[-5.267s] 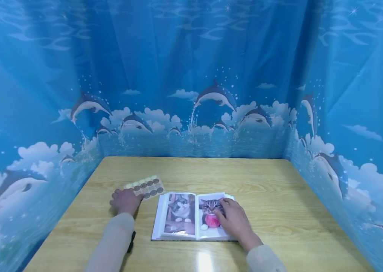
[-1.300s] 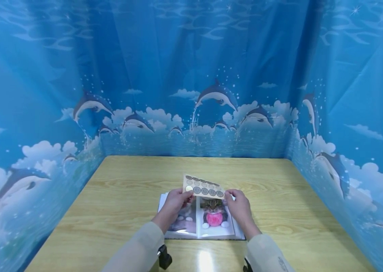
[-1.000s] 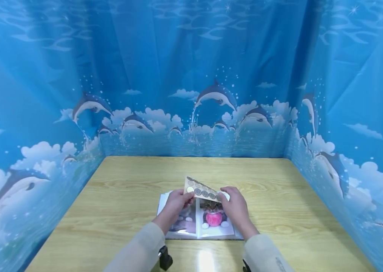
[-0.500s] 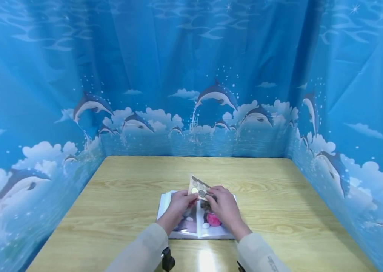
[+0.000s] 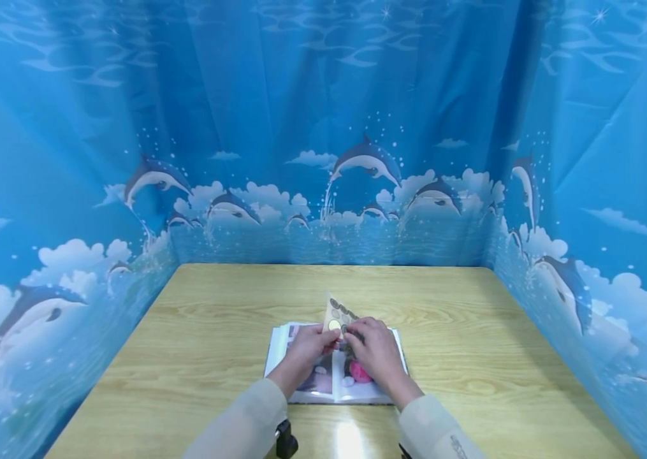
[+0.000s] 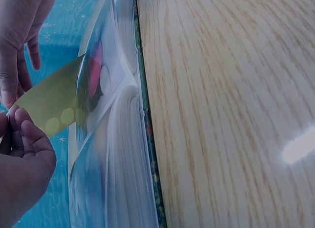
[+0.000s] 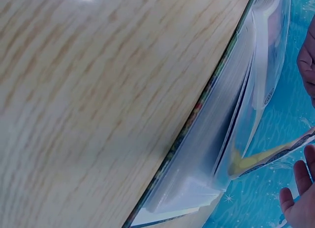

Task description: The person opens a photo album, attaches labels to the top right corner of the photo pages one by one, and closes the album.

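A sheet of round stickers point(image 5: 334, 311) is held tilted above an open photo album point(image 5: 323, 400) with cat pictures. My left hand point(image 5: 307, 350) pinches the sheet's lower left part between thumb and fingers, beside a pale blank circle. From the other side, my right hand point(image 5: 377, 347) has its thumb and fingertips at the dark stickers and covers that end. In the left wrist view the sheet's yellowish back point(image 6: 54, 97) shows, with the fingertips of both hands close together. The right wrist view catches the sheet point(image 7: 268, 159) nearly edge-on; whether a sticker is lifted cannot be seen.
The wooden table point(image 5: 214, 306) lies under the album. Blue curtains point(image 5: 323, 127) printed with dolphins stand behind it and at both sides. Clear page sleeves point(image 6: 123, 154) bulge up from the album near my left hand.
The sheet was lifted off the table at the left and brought over the album. My right hand has slid left along it towards my left hand, which moved slightly right.
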